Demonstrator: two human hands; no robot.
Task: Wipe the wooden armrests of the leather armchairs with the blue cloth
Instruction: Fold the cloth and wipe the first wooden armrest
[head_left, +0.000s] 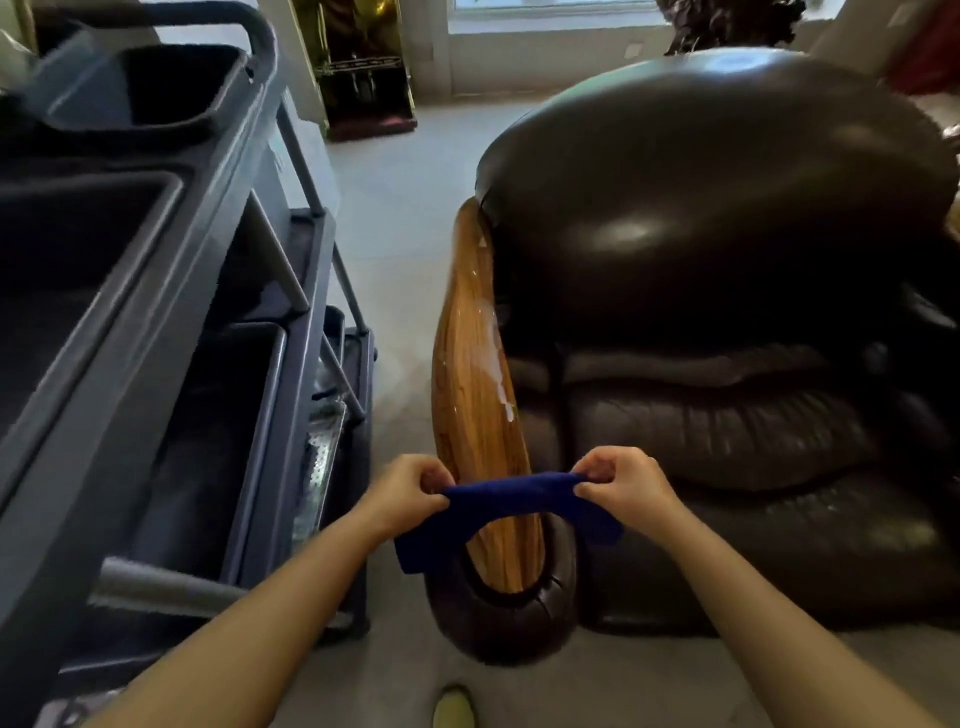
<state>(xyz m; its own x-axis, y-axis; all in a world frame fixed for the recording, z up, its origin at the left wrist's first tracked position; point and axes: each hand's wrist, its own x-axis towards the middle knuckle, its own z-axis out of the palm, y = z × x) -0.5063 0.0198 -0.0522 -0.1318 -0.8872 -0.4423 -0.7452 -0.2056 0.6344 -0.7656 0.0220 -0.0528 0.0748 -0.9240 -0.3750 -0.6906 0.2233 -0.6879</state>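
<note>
A dark brown leather armchair (717, 249) fills the right half of the view. Its glossy wooden armrest (472, 384) runs from the chair's back toward me, with pale wet streaks along its right edge. A blue cloth (506, 499) is stretched across the near end of the armrest. My left hand (410, 491) pinches the cloth's left end and my right hand (618, 483) pinches its right end. The loose ends of the cloth hang down on both sides.
A grey cleaning cart (171, 322) with dark bins stands close on the left, leaving a narrow strip of pale floor (395, 223) between it and the chair. A dark cabinet (363, 67) stands against the far wall. A yellow shoe tip (453, 706) shows at the bottom.
</note>
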